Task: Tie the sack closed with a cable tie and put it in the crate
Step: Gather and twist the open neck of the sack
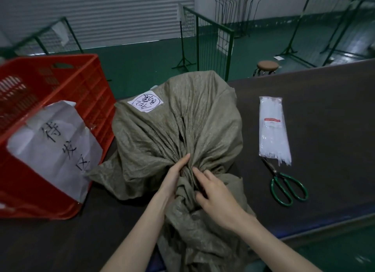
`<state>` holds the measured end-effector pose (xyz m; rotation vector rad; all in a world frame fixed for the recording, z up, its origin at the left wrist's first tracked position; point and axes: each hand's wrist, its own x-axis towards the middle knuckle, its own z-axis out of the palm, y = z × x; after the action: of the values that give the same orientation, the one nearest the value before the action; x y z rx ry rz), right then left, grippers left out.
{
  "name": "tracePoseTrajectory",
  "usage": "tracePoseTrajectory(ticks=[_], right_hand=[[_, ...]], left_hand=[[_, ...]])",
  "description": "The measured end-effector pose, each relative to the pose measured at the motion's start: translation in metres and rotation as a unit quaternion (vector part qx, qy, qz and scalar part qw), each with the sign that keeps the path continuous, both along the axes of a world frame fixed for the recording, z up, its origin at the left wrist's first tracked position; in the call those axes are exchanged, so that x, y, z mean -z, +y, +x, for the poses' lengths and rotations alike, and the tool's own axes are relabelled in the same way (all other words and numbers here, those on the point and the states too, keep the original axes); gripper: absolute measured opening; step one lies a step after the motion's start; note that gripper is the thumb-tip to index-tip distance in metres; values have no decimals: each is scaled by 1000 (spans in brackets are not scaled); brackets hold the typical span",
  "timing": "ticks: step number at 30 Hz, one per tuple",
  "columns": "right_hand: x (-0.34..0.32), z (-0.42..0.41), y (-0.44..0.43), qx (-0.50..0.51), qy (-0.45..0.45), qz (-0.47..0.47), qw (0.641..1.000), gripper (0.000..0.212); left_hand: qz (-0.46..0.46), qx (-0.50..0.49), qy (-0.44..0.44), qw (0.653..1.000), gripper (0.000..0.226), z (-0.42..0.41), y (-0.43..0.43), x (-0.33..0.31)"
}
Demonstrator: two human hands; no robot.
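Observation:
A full olive-green woven sack lies on the dark table, with a white handwritten label on its far side. Its neck is bunched toward me. My left hand presses on the left of the gathered neck, fingers pointing away. My right hand rests on the right of the neck, fingers curled into the folds. The loose mouth of the sack trails down over the table's near edge. A clear packet of white cable ties lies to the right. The red plastic crate stands tilted at the left.
Green-handled scissors lie just below the cable tie packet. A white paper sign with handwriting hangs on the crate's near wall. Beyond the table are a green floor, wire mesh racks and a round stool.

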<state>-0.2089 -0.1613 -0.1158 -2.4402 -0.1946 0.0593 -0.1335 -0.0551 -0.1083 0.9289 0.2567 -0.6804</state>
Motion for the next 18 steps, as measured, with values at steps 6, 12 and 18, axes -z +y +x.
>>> tracePoseTrajectory(ticks=[6, 12, 18], right_hand=[[-4, -7, 12, -61, -19, -11, 998, 68], [-14, -2, -4, -63, -6, 77, 995, 51], [-17, 2, -22, 107, -174, 154, 967, 21]], left_hand=[[60, 19, -25, 998, 34, 3, 8, 6], [135, 28, -12, 990, 42, 8, 11, 15], [170, -18, -15, 985, 15, 10, 10, 26]])
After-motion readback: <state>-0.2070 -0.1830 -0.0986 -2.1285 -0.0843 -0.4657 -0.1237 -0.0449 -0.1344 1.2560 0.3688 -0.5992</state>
